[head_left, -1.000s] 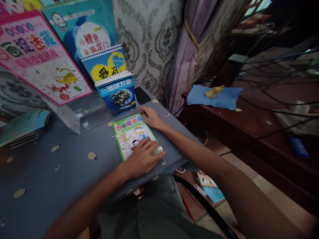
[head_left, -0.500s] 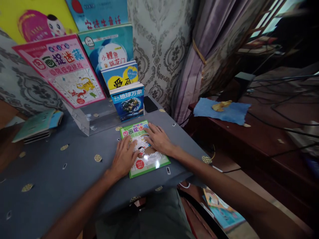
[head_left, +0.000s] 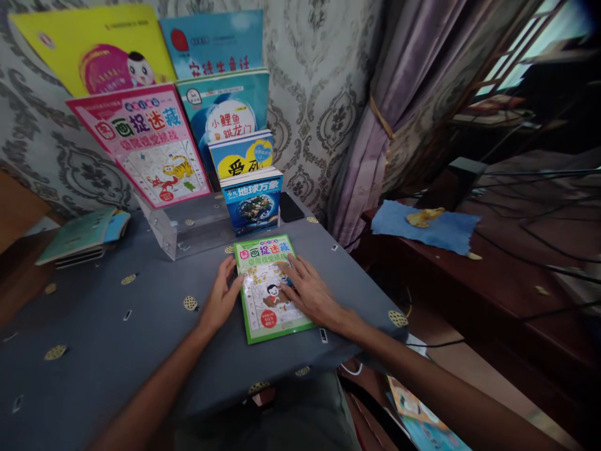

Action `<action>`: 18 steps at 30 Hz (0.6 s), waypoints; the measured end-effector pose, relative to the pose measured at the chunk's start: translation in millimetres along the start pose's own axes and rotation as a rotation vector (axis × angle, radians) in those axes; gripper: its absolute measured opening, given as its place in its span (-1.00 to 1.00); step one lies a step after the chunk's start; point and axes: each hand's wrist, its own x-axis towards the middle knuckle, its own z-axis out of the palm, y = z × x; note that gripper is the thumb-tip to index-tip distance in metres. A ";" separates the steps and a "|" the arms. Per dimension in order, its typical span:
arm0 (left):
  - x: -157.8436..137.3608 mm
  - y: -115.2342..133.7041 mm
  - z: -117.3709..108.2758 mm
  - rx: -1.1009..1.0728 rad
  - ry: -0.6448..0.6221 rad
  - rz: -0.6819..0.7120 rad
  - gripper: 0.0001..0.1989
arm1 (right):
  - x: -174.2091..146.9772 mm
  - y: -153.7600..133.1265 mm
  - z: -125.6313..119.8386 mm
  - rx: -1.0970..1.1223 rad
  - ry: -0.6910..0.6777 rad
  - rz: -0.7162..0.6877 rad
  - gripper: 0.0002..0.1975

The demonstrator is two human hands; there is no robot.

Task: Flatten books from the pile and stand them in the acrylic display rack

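A green-bordered picture book lies flat, cover up, near the front right part of the grey-clothed table. Along its left edge is my left hand, thumb at the cover's side and fingers stretched toward the upper left corner. The hand looks open; whether it touches the edge is hard to tell. My right hand rests on the right side of the cover with its fingers spread, hiding part of the drawing. Just behind stands a small blue book with an Earth on its front.
A clear acrylic stand holds several upright books, including a pink one and a yellow one. A dark phone lies behind the blue book. Stacked books are at left. Cables cross the brown furniture at right.
My left hand has slid off the cover to the book's left edge. My right hand stays on the cover, slightly lower. The view has shifted a little.
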 end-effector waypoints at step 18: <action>1.8 30.9 -9.9 -0.796 -0.223 -0.251 -0.45 | 9.0 16.2 11.0 0.726 0.163 0.194 -0.39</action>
